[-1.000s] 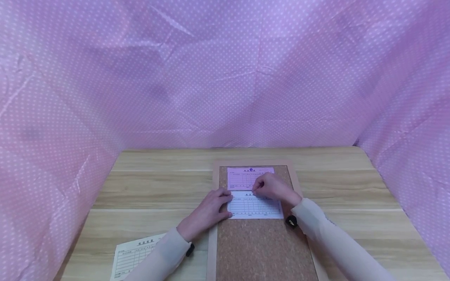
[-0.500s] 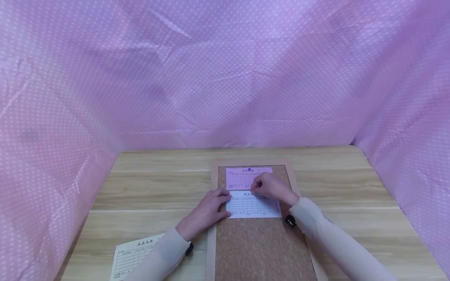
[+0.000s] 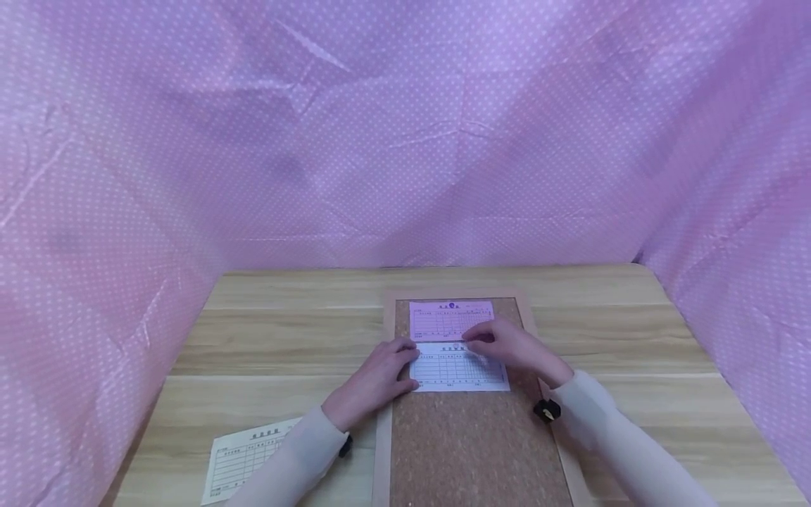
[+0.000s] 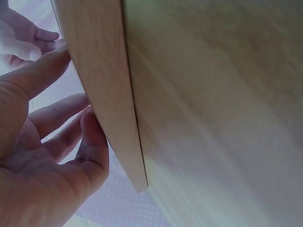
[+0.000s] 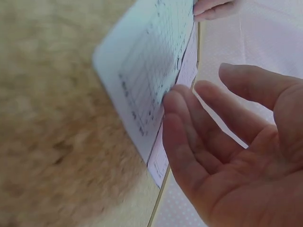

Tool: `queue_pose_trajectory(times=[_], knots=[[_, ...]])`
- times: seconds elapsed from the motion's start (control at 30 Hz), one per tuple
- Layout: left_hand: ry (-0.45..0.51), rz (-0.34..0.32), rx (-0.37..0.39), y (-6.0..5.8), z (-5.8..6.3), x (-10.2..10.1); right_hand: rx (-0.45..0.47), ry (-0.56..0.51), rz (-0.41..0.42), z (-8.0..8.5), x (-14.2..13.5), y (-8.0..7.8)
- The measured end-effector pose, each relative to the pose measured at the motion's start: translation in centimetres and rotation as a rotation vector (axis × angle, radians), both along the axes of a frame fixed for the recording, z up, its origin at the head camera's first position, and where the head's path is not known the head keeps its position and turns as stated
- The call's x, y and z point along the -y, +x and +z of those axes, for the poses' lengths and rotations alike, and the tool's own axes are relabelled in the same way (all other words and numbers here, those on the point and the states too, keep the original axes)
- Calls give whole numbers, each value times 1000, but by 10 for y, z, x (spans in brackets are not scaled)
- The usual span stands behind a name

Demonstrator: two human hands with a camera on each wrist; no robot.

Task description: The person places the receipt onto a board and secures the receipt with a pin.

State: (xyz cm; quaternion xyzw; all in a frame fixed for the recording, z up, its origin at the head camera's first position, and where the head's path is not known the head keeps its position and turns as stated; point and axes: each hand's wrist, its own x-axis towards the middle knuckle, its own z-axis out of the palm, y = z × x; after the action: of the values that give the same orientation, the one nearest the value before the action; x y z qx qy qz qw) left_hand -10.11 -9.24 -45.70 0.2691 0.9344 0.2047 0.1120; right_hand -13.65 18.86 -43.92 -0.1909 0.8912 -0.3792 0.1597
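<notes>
A white printed slip lies on a wood-framed cork board, just below a pink slip. A purple pushpin sits at the pink slip's top edge. My left hand rests across the board's left frame, fingertips on the white slip's left edge. In the left wrist view its fingers spread over the wooden frame. My right hand is at the white slip's top edge. The right wrist view shows its fingers loosely bent against the slip, thumb apart, with nothing gripped.
A cream printed slip lies on the wood-grain table at the lower left, partly under my left sleeve. Pink dotted cloth hangs behind and along both sides of the table.
My right hand's pinched fingers have loosened, and the hand has shifted slightly right, uncovering more of the white slip's top edge. The left hand keeps its place.
</notes>
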Motion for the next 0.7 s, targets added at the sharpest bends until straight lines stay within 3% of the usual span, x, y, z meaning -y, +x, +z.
queue_pose_trajectory(times=[0.43,0.7], knots=[[14,-4,-58,3,-3,7,-247,101,-41,4,-18,37],[80,-36,-67,9,-2,15,-390,179,-44,2,-28,61]])
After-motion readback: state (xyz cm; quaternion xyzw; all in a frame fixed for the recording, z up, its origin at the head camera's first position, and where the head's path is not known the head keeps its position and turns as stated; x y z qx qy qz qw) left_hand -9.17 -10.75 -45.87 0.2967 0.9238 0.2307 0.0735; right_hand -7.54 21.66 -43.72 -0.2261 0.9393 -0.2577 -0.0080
